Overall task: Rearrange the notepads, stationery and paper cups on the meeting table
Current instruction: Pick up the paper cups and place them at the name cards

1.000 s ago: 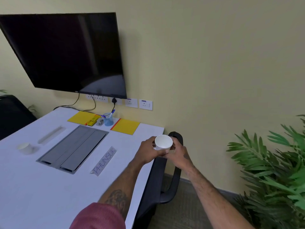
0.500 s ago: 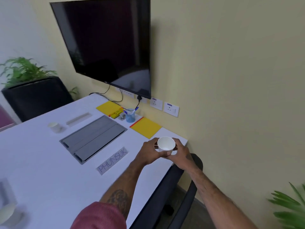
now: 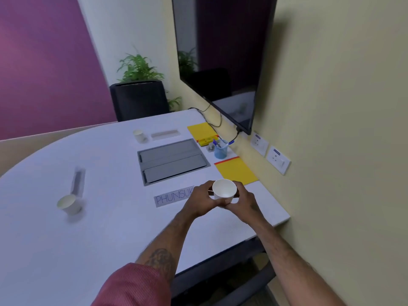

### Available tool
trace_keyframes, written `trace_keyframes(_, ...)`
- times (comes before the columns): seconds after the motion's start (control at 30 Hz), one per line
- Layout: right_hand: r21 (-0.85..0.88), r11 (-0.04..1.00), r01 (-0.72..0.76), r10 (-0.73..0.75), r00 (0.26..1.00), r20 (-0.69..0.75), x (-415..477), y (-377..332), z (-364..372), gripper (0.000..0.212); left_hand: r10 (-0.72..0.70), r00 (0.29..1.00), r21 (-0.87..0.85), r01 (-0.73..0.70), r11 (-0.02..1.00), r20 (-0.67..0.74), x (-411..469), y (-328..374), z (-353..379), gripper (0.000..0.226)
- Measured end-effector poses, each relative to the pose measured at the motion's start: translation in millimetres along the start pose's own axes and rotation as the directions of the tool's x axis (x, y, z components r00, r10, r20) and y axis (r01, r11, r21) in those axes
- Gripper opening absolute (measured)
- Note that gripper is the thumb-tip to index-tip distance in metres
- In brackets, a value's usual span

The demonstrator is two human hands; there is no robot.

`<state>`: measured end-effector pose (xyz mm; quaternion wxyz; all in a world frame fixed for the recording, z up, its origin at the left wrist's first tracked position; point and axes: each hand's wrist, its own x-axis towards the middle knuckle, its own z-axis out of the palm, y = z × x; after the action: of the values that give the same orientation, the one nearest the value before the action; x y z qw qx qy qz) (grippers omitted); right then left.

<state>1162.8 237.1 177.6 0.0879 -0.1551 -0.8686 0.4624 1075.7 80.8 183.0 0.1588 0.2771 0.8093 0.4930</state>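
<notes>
A white table [image 3: 92,235] stands against a yellow wall. Above its right end, both hands grip a paper cup [image 3: 224,188]: left hand [image 3: 199,200] wrapping one side, right hand [image 3: 241,203] the other. A nameplate [image 3: 173,198] lies just behind; a yellow pad [image 3: 236,171] sits near.

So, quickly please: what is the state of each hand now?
Left hand: closed around the white paper cup, holding it above the table.
Right hand: closed on the same cup from the other side.
</notes>
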Motion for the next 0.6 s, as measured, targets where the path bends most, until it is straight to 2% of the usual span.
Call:
trace_keyframes(0.23,0.0,0.998,0.061,-0.061,0.991,0.123,61,19,21,0.082,-0.1,0.99,0.003,0.1,0.995,-0.101,32,-35,-1,0.066)
trace_keyframes(0.37,-0.016,0.999,0.049,-0.046,0.985,0.169,87,30,27,0.085,-0.176,0.979,0.016,0.179,0.984,-0.102,47,-57,-4,0.071)
trace_keyframes(0.47,-0.028,0.999,0.02,-0.015,0.984,0.178,113,45,31,0.085,-0.244,0.962,0.107,0.257,0.96,-0.118,57,-82,-2,0.07)
trace_keyframes(0.53,-0.039,0.999,-0.01,0.017,0.982,0.188,137,63,38,0.084,-0.296,0.939,0.157,0.324,0.933,-0.177,66,-106,4,0.069)
trace_keyframes(0.6,-0.048,0.999,-0.016,0.026,0.981,0.194,150,72,40,0.083,-0.297,0.935,0.25,0.341,0.906,-0.195,68,-123,9,0.071)
